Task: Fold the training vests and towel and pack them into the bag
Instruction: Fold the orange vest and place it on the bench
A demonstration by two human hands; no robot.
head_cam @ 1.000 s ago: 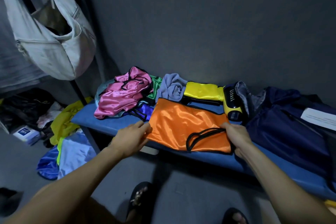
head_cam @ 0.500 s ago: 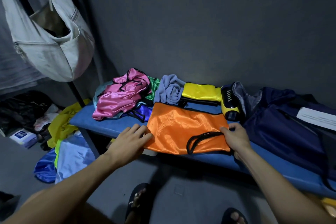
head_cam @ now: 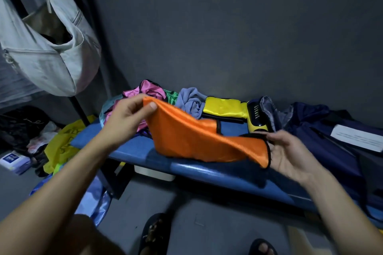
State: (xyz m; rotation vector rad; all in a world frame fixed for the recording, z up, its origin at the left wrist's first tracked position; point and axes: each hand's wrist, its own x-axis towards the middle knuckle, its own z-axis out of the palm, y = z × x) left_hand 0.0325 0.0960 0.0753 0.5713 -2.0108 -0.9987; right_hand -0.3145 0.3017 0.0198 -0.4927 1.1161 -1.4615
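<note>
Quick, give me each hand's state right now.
Left hand: pinches the raised left end of the orange vest.
Right hand: grips the vest's black-trimmed right end, palm turned up.

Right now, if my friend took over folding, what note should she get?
Left hand pinches one end of the orange vest, lifted; right hand grips the other end, low over the blue bench.
Waiting unfolded at the back: pink vest, green vest, grey-blue towel. Yellow vest looks folded.
Navy bag lies to the right.
Left: finish orange, fold the others, pack all.
</note>
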